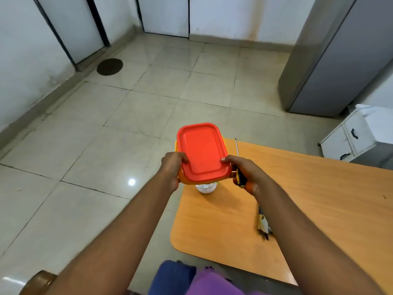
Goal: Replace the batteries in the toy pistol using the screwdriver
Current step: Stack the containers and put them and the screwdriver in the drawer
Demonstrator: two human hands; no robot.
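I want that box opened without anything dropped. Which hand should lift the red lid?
Probably the left hand: it grips only the box's edge. The right hand holds the screwdriver while its thumb presses the red lid.

A plain tiled room, seemingly an office or utility space.
Glossy beige floor tiles (136,116), white walls with closed dark-framed doors (165,15), a grey metal cabinet (344,60), a small white drawer unit (350,137) and an orange laminate table (297,199) furnish it.
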